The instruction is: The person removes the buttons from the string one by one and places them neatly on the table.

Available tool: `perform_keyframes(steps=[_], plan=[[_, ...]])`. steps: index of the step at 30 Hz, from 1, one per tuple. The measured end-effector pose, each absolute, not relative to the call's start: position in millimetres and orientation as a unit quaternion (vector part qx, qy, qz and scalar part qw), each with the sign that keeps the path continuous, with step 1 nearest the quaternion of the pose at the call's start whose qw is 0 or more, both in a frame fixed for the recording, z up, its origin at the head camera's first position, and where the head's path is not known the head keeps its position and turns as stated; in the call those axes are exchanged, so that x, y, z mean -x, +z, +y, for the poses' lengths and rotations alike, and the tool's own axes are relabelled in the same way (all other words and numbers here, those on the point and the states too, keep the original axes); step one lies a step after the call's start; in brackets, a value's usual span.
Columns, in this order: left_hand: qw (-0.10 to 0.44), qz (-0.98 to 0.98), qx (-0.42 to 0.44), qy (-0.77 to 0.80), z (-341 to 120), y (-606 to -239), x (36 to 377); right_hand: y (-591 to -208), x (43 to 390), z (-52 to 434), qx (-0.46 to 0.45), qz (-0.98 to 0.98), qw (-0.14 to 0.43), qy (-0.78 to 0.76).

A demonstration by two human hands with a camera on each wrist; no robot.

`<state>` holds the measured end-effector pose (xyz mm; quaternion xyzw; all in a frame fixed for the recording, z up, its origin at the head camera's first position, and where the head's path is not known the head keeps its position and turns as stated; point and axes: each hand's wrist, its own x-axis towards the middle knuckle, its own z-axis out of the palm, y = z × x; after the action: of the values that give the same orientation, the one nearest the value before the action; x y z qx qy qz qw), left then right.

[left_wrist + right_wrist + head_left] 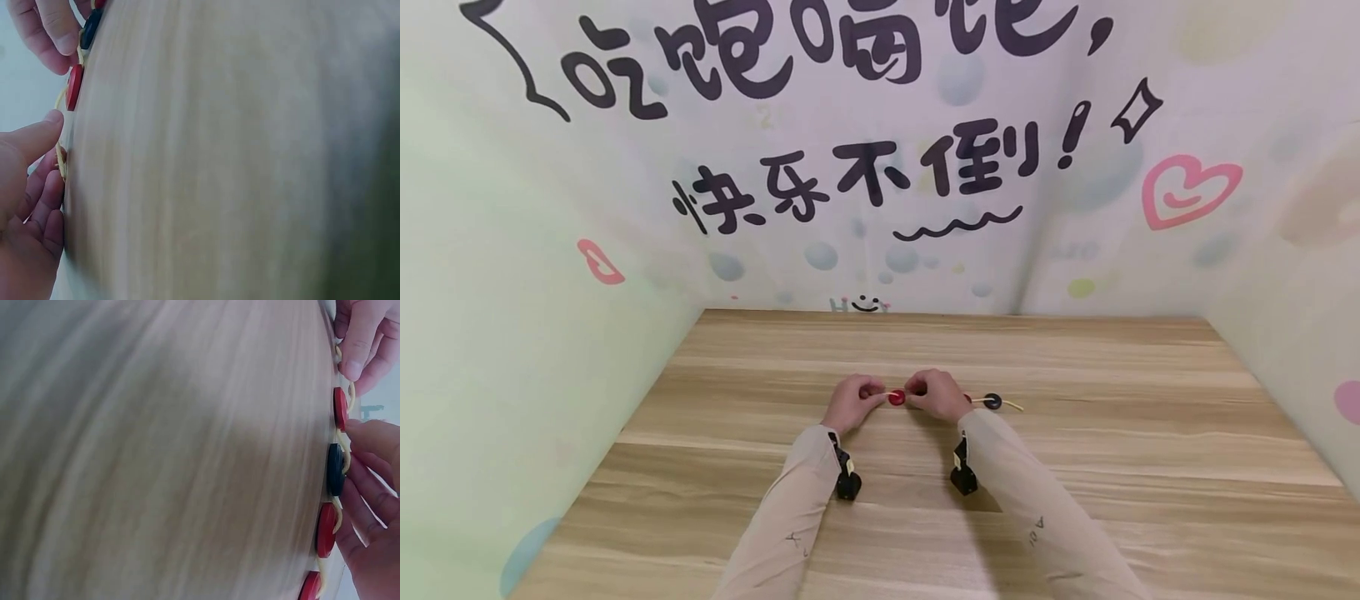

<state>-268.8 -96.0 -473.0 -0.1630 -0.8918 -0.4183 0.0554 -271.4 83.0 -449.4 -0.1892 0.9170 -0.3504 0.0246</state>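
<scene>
A cord (340, 440) strung with buttons was laid left to right on the bench (1075, 467), between the hands. The left hand (851, 402) pinched its free end; the right hand (937, 394) gripped it just beyond the red button (897, 397).

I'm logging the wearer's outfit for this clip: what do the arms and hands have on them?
Both arms wear long beige sleeves with small dark lettering near the forearms. A small black camera unit is strapped at each wrist. The left hand and right hand are bare: no gloves, and no rings are visible.
</scene>
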Motion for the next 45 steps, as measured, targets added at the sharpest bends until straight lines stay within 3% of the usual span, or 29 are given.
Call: perform_keyframes(steps=[9, 17, 45], plan=[[0.052, -0.888, 0.161, -0.427, -95, -474, 269, -478, 294, 88, 0.238, 0.894, 0.021, -0.379], [0.052, -0.89, 0.143, -0.43, -93, -474, 268, -457, 279, 79, 0.199, 0.91, 0.024, -0.362], [0.004, -0.843, 0.082, -0.531, -93, -465, 269, -454, 279, 74, 0.188, 0.909, 0.029, -0.371]])
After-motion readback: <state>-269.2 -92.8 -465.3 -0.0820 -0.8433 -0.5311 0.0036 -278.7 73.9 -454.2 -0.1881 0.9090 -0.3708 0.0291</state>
